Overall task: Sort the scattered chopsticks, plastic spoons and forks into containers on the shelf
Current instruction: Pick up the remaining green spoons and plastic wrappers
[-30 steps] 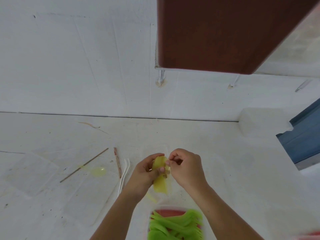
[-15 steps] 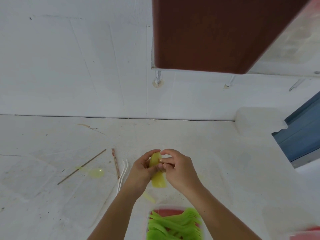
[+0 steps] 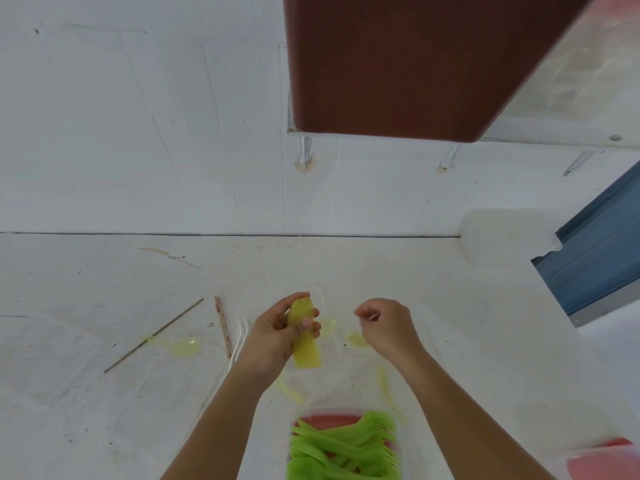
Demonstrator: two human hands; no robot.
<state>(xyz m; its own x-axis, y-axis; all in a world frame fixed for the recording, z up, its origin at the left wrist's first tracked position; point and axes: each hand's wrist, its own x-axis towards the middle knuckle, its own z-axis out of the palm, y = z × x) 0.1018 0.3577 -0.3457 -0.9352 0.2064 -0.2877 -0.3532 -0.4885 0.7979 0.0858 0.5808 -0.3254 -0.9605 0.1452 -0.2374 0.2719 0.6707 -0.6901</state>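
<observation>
My left hand [image 3: 277,336] grips a stack of yellow plastic spoons [image 3: 304,344], bowls pointing up. Off to the right and apart from the stack, my right hand [image 3: 386,327] has its fingers curled, and I see nothing in it. Loose translucent yellow spoons lie on the white surface: one under the right hand [image 3: 358,340], one further left [image 3: 183,347]. A thin brown chopstick [image 3: 154,336], a reddish chopstick [image 3: 223,327] and white plastic cutlery [image 3: 241,341] lie left of my hands. A clear container of green forks [image 3: 343,448] stands at the bottom.
A dark brown box [image 3: 398,64] on a metal shelf hangs overhead at the top right. A clear plastic tub [image 3: 502,237] sits by the wall at the right, beside a blue panel [image 3: 595,265]. A red-based container [image 3: 606,459] shows at the bottom right corner.
My right hand has let go of the spoon stack and moved right. The left hand keeps hold of the stack, now more upright.
</observation>
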